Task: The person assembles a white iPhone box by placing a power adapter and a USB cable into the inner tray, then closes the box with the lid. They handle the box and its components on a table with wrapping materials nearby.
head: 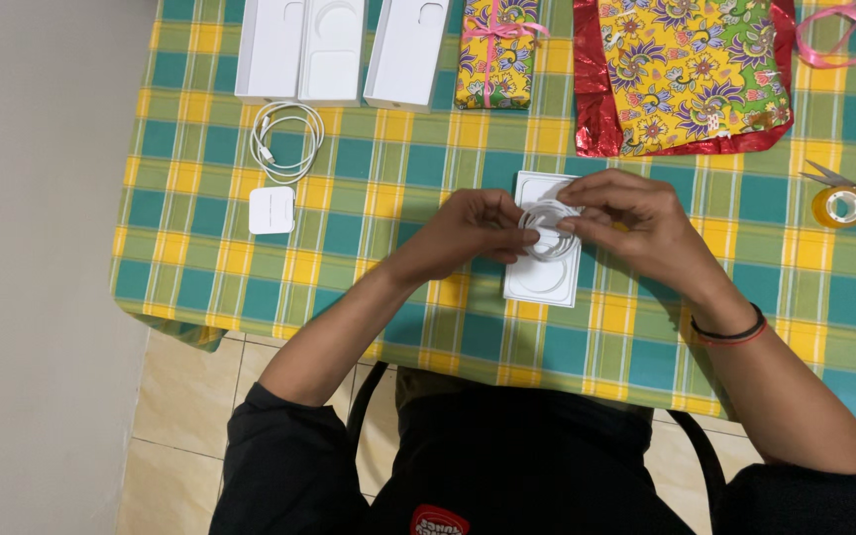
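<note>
The coiled white cable [547,226] is held by both hands over the white tray [543,277] in the middle of the bench [378,178]. The left hand [478,230] and right hand [626,223] each have a pinching grip on the coil. It seems they are seating it in the tray; pressing it flat would need care.

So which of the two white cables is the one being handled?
The coiled cable between both hands, over the white tray at table centre. The other cable lies untouched near the white boxes.
</note>
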